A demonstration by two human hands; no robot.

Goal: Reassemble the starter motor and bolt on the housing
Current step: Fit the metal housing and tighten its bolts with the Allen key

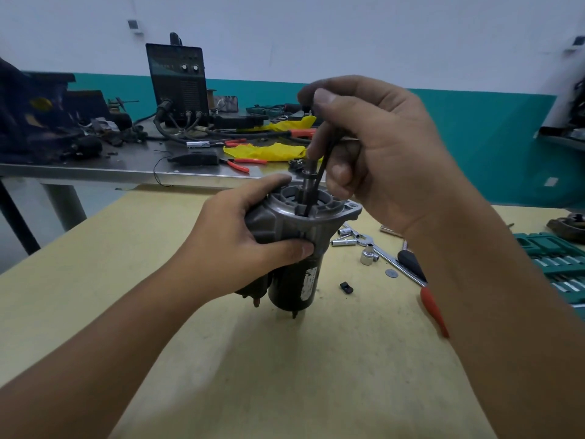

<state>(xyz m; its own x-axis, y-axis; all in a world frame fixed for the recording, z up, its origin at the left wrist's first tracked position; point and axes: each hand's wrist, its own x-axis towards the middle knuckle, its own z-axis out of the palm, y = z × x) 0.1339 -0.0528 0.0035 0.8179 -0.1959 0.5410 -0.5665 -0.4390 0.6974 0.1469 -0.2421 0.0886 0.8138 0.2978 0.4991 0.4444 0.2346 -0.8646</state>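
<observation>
Dim, flat indoor light, soft shadow under the forearms, wide-angle bending at edges, slight overall softness.

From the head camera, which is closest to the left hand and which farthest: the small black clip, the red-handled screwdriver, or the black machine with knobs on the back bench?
1. Small black clip, on the table right of the left hand.
2. Red-handled screwdriver, farther right.
3. Black machine with knobs, across on the back bench.
</observation>
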